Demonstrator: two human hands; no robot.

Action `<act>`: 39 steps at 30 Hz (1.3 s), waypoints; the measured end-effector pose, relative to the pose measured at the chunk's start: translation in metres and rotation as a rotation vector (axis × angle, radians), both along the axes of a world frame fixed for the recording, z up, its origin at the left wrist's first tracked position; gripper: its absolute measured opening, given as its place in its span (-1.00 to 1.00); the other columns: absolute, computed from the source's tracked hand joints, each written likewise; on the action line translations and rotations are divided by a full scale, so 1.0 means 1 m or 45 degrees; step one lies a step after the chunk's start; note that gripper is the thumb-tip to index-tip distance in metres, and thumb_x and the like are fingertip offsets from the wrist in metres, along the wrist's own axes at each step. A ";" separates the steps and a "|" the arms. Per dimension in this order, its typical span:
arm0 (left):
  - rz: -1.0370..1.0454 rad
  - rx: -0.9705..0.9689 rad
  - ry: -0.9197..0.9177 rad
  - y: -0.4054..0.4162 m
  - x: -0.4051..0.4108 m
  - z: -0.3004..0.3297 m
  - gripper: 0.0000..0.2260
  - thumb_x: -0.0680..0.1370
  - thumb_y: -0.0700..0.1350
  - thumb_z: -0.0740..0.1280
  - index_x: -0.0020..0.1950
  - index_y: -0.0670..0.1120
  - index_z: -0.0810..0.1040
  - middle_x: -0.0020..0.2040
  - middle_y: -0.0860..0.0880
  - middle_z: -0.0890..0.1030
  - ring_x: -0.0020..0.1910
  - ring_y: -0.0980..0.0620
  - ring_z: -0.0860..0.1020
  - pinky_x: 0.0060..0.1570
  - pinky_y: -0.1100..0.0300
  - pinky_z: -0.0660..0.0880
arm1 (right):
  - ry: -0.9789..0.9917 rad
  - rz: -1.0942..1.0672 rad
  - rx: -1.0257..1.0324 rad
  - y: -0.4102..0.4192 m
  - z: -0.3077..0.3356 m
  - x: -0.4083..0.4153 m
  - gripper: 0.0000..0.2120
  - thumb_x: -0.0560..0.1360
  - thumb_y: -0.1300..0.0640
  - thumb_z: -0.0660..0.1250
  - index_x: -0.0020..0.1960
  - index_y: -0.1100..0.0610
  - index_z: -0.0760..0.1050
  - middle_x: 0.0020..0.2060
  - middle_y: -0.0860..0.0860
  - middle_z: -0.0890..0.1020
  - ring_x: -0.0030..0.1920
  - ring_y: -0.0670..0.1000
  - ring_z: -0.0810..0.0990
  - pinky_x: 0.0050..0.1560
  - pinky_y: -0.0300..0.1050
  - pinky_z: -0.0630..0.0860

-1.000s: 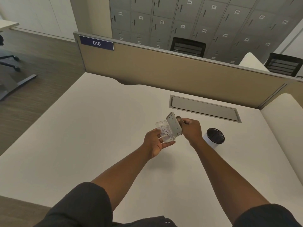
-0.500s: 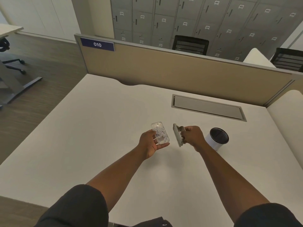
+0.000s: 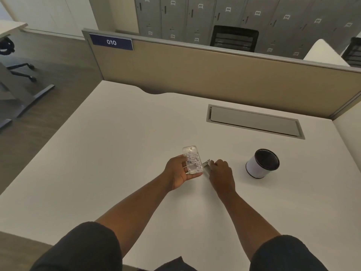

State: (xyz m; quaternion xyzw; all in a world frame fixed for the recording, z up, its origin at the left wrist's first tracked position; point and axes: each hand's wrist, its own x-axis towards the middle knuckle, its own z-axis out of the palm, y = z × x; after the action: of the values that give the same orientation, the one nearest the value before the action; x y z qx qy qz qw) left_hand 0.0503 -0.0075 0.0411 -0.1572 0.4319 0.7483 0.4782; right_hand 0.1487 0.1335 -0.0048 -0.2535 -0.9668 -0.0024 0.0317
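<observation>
- Left hand (image 3: 176,171), near desk (image 3: 117,153) centre, palm up: fingers and thumb curled round the clear case (image 3: 192,160), clamped on the lower half of its long edges. The case is held off the desk, top end toward 12 o'clock.
- Right hand (image 3: 221,173), at 3 o'clock of the case, knuckles up: fingers closed on a thin grey slab (image 3: 206,165), seen edge-on and mostly hidden.
- Handling (judgement): the case looks light, thin-walled, bendy and glossy, so probably slippery. Hold it by the side rims; a hard squeeze may bow it. The slab looks stiff; pinch it across the edges.
- White cup (image 3: 261,163), dark inside, upright at 3 o'clock of the right hand, apart from it.
- Cable hatch (image 3: 254,122) at 1 o'clock, farther off.
- Partition (image 3: 195,71) beyond; its 010 label (image 3: 111,43) at 11 o'clock.
</observation>
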 end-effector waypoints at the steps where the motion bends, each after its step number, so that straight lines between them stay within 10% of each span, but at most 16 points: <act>1: -0.001 -0.003 0.001 0.000 0.000 -0.001 -0.74 0.62 -0.29 0.13 0.28 -0.29 0.41 0.24 -0.33 0.54 0.07 -0.34 0.59 -0.12 -0.25 0.57 | 0.027 0.009 0.024 0.000 -0.001 0.001 -0.72 0.30 0.34 0.48 0.01 0.22 0.63 -0.33 0.14 0.56 -0.32 0.19 0.55 -0.41 -0.07 0.46; 6: 0.001 -0.034 0.018 0.000 -0.004 -0.005 -0.74 0.62 -0.29 0.12 0.28 -0.29 0.42 0.13 -0.32 0.59 0.00 -0.29 0.62 -0.15 -0.19 0.57 | 0.085 0.066 0.073 -0.001 -0.004 0.003 -0.60 0.13 0.40 0.54 -0.05 0.25 0.64 -0.38 0.13 0.57 -0.39 0.17 0.55 -0.47 -0.11 0.46; 15: 0.051 -0.048 0.049 -0.001 -0.005 -0.010 -0.81 0.63 -0.29 0.11 0.09 -0.26 0.51 -0.06 -0.23 0.67 -0.10 -0.16 0.65 -0.14 -0.05 0.58 | -0.061 0.104 0.200 -0.006 0.007 0.005 -0.83 0.39 0.13 0.32 -0.06 0.10 0.63 -0.30 0.06 0.62 -0.28 0.14 0.57 -0.33 -0.13 0.46; 21: 0.127 -0.004 0.056 0.008 -0.004 -0.012 -0.80 0.63 -0.30 0.11 -0.01 -0.24 0.54 -0.26 -0.16 0.73 -0.26 -0.07 0.71 -0.19 0.01 0.60 | 0.416 -0.321 -0.743 -0.009 0.030 -0.001 -0.67 0.56 0.10 0.23 -0.31 0.22 0.53 -0.36 0.08 0.63 -0.26 0.13 0.56 -0.18 -0.04 0.42; 26: 0.166 0.019 0.046 0.023 0.005 -0.009 -0.77 0.66 -0.27 0.09 -0.02 -0.23 0.54 -0.10 -0.22 0.67 -0.11 -0.12 0.66 0.00 -0.03 0.57 | 0.665 -0.661 -1.738 -0.014 0.048 -0.001 -0.85 0.46 0.21 0.32 -0.12 0.21 0.66 -0.25 0.11 0.73 -0.30 0.00 0.70 -0.34 -0.24 0.55; 39: -0.181 -0.120 0.242 0.044 0.005 -0.001 -0.84 0.54 -0.19 0.26 0.08 -0.17 0.57 -0.12 -0.14 0.73 -0.12 -0.13 0.70 -0.14 -0.05 0.66 | 0.765 -0.700 -1.684 0.024 0.061 0.031 -0.86 0.52 0.31 0.28 -0.06 0.27 0.63 -0.27 0.17 0.67 -0.33 0.00 0.63 -0.28 -0.20 0.57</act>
State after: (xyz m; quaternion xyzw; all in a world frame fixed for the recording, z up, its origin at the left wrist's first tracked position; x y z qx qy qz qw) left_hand 0.0557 0.0361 0.0397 -0.0767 0.5200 0.7030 0.4791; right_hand 0.1802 0.1578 0.0559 -0.4402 -0.6196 0.6362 0.1327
